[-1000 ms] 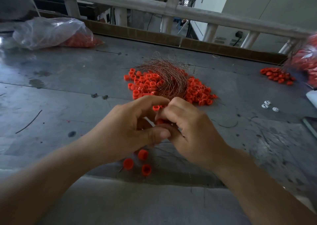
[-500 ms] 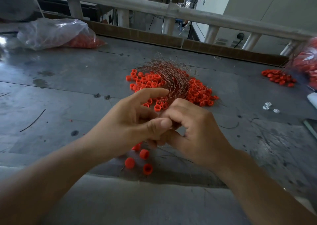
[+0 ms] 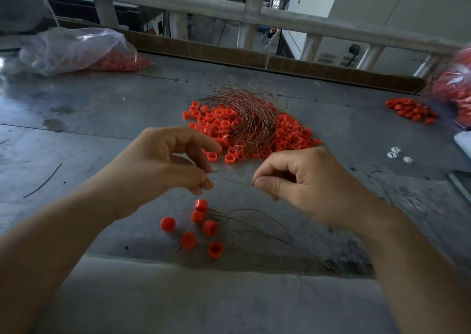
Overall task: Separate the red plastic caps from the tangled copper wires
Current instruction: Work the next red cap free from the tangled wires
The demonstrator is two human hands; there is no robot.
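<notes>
The heap of red plastic caps lies on the grey desk just beyond both hands, with the tangled copper wires draped over its middle and fanning out toward the far edge. The left hand hovers on the near-left side of the heap, thumb and fingers pinched together; a thin dark wire end shows just past the fingertips, though whether the grip truly holds it is hard to tell. The right hand hovers apart from the left, on the near-right side of the heap, its thumb pressed against the curled forefinger in a closed grip; what it pinches, if anything, is too small to see.

Below the left grip, nearer the person, six loose caps sit scattered on the desk, one lying with its open mouth up. A few separated wire strands curve across the desk under the right grip, touching the loose caps.

Well off to the right of the right hand lies a smaller pile of caps, beside a red-filled bag at the edge of view. Three small white pieces rest between that pile and the right hand. Far left of the left hand a clear plastic bag holds more red caps. One stray dark wire lies left of the left forearm.
</notes>
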